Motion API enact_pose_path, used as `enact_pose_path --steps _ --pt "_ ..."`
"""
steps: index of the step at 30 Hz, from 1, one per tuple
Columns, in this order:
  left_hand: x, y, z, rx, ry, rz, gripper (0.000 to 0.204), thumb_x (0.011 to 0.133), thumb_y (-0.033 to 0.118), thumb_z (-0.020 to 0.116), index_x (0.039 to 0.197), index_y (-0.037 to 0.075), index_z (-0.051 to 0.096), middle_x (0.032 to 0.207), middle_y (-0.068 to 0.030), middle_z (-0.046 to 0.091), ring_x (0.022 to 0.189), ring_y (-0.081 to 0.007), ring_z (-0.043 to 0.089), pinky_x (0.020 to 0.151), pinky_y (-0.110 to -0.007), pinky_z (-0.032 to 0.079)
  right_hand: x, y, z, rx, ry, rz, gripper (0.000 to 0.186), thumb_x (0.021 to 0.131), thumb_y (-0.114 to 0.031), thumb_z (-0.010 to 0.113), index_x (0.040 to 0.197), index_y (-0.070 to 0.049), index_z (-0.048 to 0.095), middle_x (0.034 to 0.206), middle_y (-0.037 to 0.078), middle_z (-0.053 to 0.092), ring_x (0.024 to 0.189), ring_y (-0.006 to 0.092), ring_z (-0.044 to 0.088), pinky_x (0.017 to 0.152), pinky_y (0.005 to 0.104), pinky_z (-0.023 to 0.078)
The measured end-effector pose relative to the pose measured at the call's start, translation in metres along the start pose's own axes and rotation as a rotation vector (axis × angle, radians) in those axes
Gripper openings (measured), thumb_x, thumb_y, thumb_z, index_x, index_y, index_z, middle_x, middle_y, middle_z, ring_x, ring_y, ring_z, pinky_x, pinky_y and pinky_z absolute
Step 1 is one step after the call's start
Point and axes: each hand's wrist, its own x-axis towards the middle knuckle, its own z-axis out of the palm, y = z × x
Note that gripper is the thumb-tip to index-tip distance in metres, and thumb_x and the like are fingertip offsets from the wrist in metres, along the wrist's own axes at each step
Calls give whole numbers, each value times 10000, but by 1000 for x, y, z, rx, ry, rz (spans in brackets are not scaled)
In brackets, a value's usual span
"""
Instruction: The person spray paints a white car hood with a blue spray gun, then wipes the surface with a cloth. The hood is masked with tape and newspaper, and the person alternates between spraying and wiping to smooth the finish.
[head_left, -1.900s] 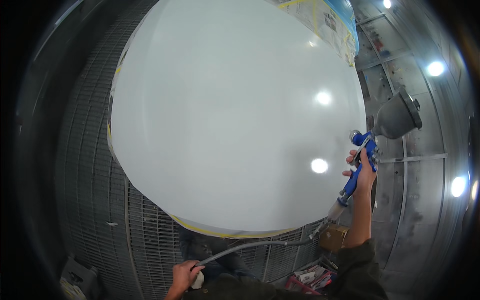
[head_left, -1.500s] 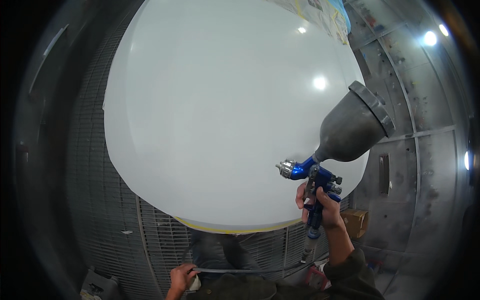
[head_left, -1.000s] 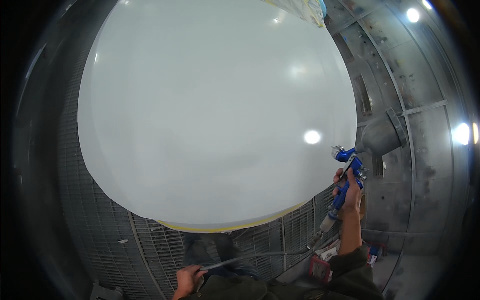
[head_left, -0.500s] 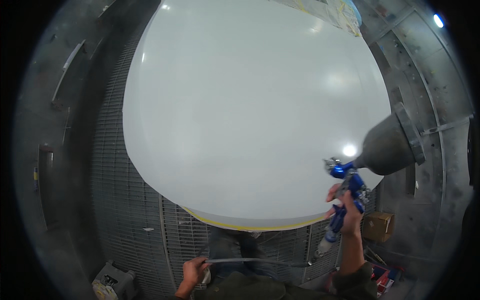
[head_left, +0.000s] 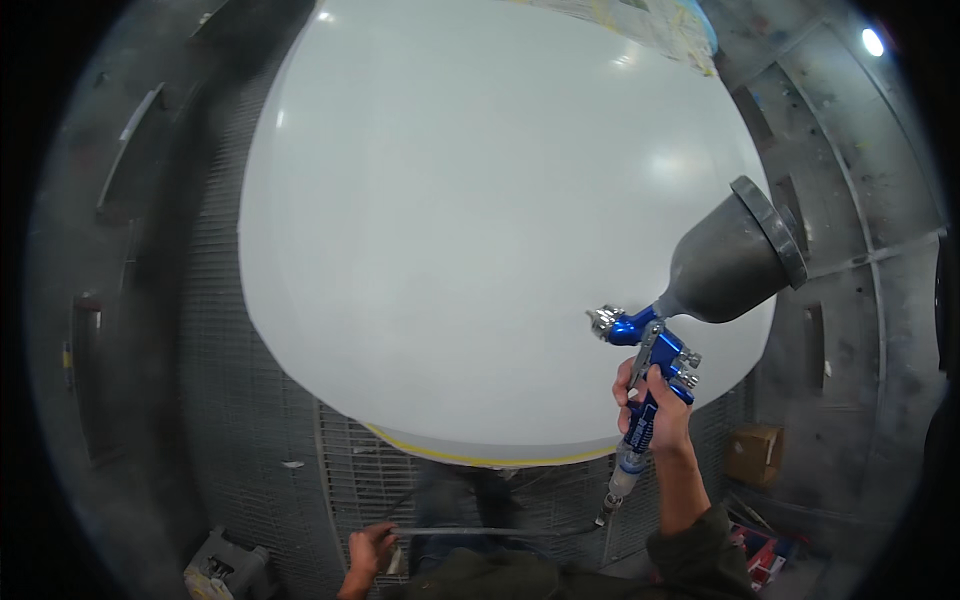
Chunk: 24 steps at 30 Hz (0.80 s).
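Observation:
My right hand (head_left: 655, 405) is wrapped round the handle of a blue spray gun (head_left: 655, 350). A large dark grey cup (head_left: 725, 260) tilts up to the right from the gun, and its silver nozzle points left. Below and behind the gun lies a broad glossy white panel (head_left: 470, 230), shaped like a car hood, with yellow tape (head_left: 480, 461) along its near edge. At the lower left my left hand (head_left: 372, 550) is closed on a grey air hose (head_left: 490, 531), which runs across to the fitting under the gun's handle. Whether nozzle and panel touch cannot be told; they appear apart.
Slatted grating (head_left: 250, 420) covers the floor. A cardboard box (head_left: 754, 455) sits at the right, with red items (head_left: 760, 555) nearer me. A grey container (head_left: 228, 565) stands at lower left. Masking paper and film (head_left: 660, 30) cover the panel's far right; a stained wall (head_left: 850, 150) rises beyond.
The spray gun in my right hand has moved left and slightly up over the panel, coming into sharper view. My left hand, still on the hose, has shifted a little left and down.

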Motion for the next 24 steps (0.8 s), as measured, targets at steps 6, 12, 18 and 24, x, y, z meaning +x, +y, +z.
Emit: enact_pose_path --steps 6,12,18,24 --pt "23 8 29 112 -144 132 272 741 161 820 967 26 749 896 -155 735 806 -312 716 732 -390 567 -30 22 -65 -139 399 -116 374 991 -380 564 977 -7 580 808 73 578 647 121 593 415 240 506" --pt "27 30 53 159 -246 297 302 753 277 819 937 48 751 826 -133 719 757 -316 694 666 -385 548 -63 31 -136 -311 670 -243 266 1006 -281 557 950 -30 625 855 53 617 705 125 597 437 263 513" --pt "35 36 57 236 -281 285 293 756 285 812 942 67 752 814 -123 712 751 -308 689 649 -389 539 -78 40 -123 -533 808 -173 252 986 -265 586 915 -28 635 753 26 602 663 121 595 438 250 480" --pt "23 5 27 213 -118 253 294 740 260 820 949 68 746 870 -119 727 783 -310 697 677 -382 548 -86 46 -47 -302 394 -93 269 990 -289 569 971 -23 603 779 66 596 608 106 567 436 234 468"
